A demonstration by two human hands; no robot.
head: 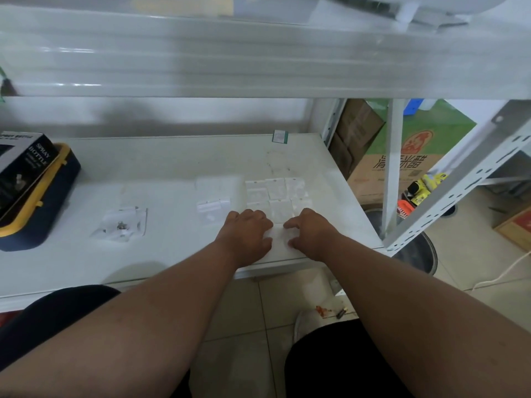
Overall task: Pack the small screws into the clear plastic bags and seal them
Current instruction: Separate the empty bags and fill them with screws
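My left hand (247, 235) and my right hand (311, 232) lie palm-down on the white shelf (172, 254) near its front right edge. Between their fingertips sits a small clear plastic bag (279, 235), pinched from both sides by thumbs and forefingers. Just behind the hands several small clear bags (277, 192) lie in neat rows. Left of them is a loose stack of empty bags (213, 206). Further left a larger clear bag (122, 222) holds a few small metal screws (122, 225).
A black spray-bottle box (20, 170) rests on a blue and yellow case (43, 202) at the left edge. A small green-edged card (280, 137) lies at the back. Shelf uprights (448, 185), cardboard boxes (402, 170) and a dark bucket (416, 254) stand to the right.
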